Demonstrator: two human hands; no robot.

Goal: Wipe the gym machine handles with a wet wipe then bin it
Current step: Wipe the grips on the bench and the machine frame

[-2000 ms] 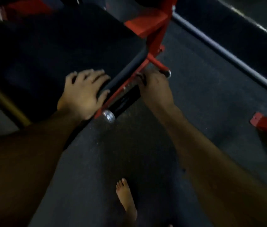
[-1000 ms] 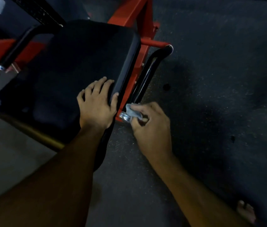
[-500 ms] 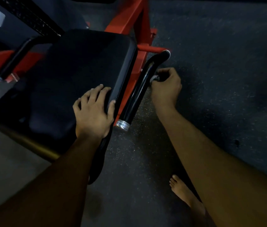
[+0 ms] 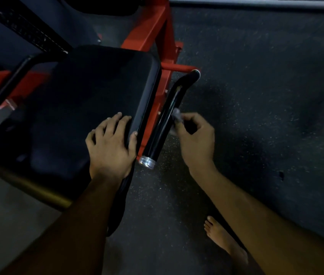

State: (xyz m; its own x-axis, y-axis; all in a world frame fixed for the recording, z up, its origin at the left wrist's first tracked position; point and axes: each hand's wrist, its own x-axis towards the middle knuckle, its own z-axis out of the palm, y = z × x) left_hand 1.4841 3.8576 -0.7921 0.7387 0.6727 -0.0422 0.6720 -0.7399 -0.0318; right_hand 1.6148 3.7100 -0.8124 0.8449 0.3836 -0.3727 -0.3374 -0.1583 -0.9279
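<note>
A black curved handle [image 4: 164, 122] with a silver end cap runs along the right side of the machine's black padded seat [image 4: 89, 108]. My right hand [image 4: 194, 139] pinches a small grey wet wipe [image 4: 177, 115] against the handle's right side, about midway along it. My left hand [image 4: 111, 147] rests flat on the seat's near right corner, fingers spread, thumb over the edge. A second black handle [image 4: 8, 84] with a silver cap lies on the seat's left side, untouched.
The red machine frame [image 4: 153, 34] rises behind the seat. Dark speckled rubber floor [image 4: 256, 96] spreads to the right. A grey bar [image 4: 256, 2] crosses the top edge. My bare foot [image 4: 224, 241] stands on the floor below the right arm. No bin is in view.
My right hand has slid the wipe back down from the handle's upper bend to its middle, after an earlier pass from the silver cap upward. My left hand stays on the seat.
</note>
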